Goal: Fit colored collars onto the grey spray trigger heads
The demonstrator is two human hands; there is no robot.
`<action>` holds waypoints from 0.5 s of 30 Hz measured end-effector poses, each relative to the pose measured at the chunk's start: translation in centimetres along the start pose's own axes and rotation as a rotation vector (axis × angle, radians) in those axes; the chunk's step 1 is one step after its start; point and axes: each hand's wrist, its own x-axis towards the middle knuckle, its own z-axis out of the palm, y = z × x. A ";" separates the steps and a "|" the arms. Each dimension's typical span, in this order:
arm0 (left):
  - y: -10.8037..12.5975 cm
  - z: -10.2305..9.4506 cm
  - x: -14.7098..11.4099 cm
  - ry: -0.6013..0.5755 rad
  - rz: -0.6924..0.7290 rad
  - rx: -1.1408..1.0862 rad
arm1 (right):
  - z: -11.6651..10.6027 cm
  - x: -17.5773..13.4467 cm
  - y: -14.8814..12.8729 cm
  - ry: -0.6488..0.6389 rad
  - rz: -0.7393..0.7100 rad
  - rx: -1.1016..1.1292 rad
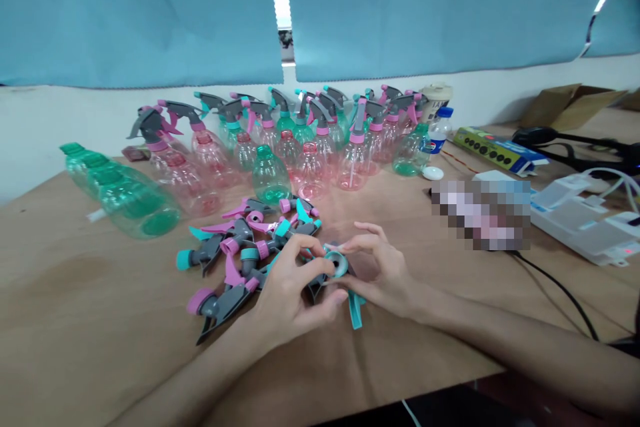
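Two hands gripping a teal-and-grey spray head at a crowded bench

Two bare forearms reach in over the near edge of a brown-topped bench [75, 320]. The left hand [297, 280] and the right hand [377, 270] meet near the middle of that edge, both gripping one teal-and-grey plastic spray head [339, 264]. The left hand's thumb and fingers close around its round teal collar, whose opening faces the viewer; the right hand's fingers grip from the other side. Its teal trigger points down toward the near edge. Whether the piece touches the bench cannot be told.

Just beside the left hand, toward the left edge, lies a loose pile of grey plastic spray heads with pink or teal collars and triggers [243, 233], tipped at many angles.

Behind the pile, toward the far edge, stand many see-through pink and green plastic bottles. Those at the back mostly wear spray heads, such as a pink bottle with a pink collar [353, 163]. Others have bare necks, among them a green bottle [271, 177] in front and a row of green bottles [135, 203] near the left edge.

By the far right corner are a blue-capped drink bottle [440, 133], a yellow-and-blue carton [500, 150] and an open brown cardboard box [575, 105]. A pixelated patch hides something nearer the right edge.
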 end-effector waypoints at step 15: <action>1.0 0.8 -1.0 0.259 0.051 -0.085 | -1.9 6.1 1.1 -0.147 0.293 -0.038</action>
